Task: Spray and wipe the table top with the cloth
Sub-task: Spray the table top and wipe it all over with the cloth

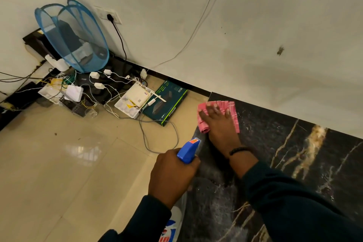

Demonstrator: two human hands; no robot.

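Your right hand [220, 122] lies flat on the pink cloth [231, 110], fingers spread and straight, pressing it onto the table top [294, 163]. No grip there, just palm and fingers on top. The cloth sits at the far corner of the dark marbled slab, next to the wall [255, 35]; its bunched edge sticks out left of your thumb, right at the table edge. A black beaded bracelet [238, 150] sits on that wrist.

Your left hand [172, 177] is clenched around the neck of the spray bottle [188, 151], near side of the right hand and just left of that wrist. The blue trigger head pokes out above your knuckles, nozzle aimed toward the cloth. The white bottle body hangs below your fist, over the table's left edge. Can't tell whether a finger is on the trigger.

The slab looks speckled with droplets between your two hands.

Far left of both hands, on the tiled floor [59, 173]: a blue mesh hamper [78, 35] against the wall, a tangle of routers and white adapters [94, 92], and a dark green box [167, 102] nearest the cloth.
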